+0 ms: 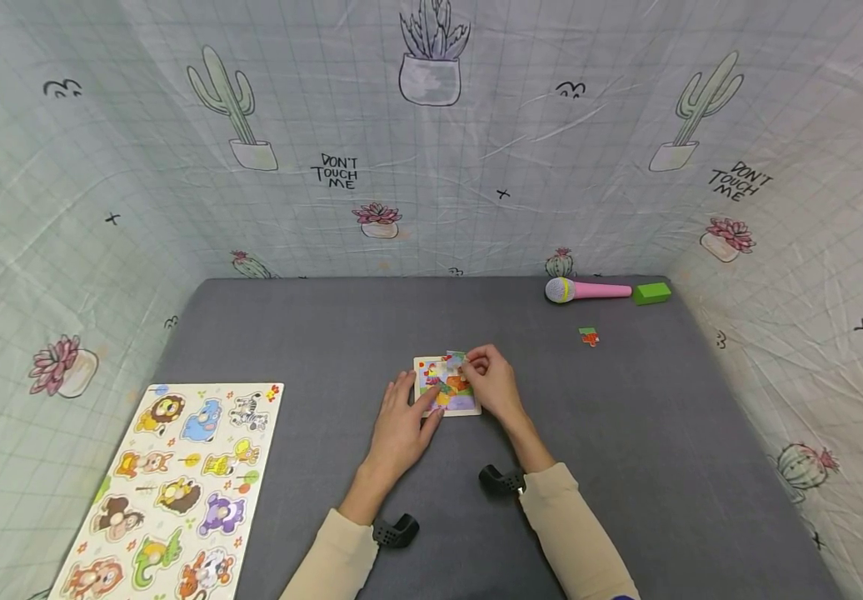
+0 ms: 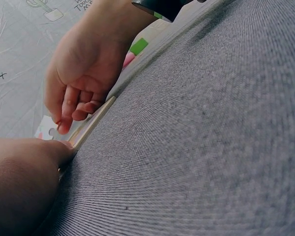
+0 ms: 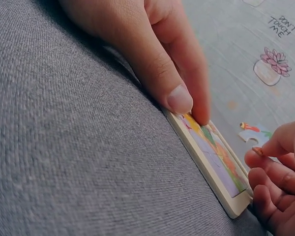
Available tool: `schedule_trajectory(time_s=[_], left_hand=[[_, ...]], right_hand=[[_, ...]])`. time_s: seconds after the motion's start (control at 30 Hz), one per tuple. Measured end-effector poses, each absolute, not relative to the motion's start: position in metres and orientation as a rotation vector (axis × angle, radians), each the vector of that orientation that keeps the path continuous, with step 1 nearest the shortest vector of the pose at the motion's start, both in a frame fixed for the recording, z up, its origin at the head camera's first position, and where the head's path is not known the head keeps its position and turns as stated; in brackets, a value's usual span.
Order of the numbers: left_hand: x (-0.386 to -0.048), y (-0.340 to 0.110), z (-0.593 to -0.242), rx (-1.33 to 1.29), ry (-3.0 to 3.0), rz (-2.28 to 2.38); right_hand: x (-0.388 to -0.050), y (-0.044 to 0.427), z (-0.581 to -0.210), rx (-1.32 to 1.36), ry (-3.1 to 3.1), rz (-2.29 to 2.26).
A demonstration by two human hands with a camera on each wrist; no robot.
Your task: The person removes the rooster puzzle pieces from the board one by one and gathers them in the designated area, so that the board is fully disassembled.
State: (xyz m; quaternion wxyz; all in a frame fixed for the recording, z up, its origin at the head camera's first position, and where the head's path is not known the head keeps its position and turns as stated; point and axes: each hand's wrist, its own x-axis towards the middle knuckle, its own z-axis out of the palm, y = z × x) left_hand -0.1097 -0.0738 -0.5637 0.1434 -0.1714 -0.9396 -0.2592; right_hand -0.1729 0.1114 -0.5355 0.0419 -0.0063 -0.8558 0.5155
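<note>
A small jigsaw puzzle in a pale wooden frame lies on the grey table in the head view. My left hand rests over its left side, fingers fairly straight, with thumb and a finger touching the frame and picture. My right hand pinches a puzzle piece between thumb and fingertip above the far edge. In the right wrist view the puzzle piece stands tilted, apart from the picture, with a rounded notch. Fingers partly cover the picture.
Another puzzle piece lies to the right. Behind it are a pink toy microphone and a green block. A large animal puzzle board lies at the left. Patterned cloth hangs around the back and sides.
</note>
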Motion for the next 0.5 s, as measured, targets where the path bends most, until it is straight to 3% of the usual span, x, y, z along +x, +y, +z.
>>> schedule_trajectory(time_s=[0.5], left_hand=[[-0.11,-0.074,-0.567,-0.472,-2.746,-0.736]], right_hand=[[-0.179,0.134,-0.535,-0.06,-2.52,1.672]])
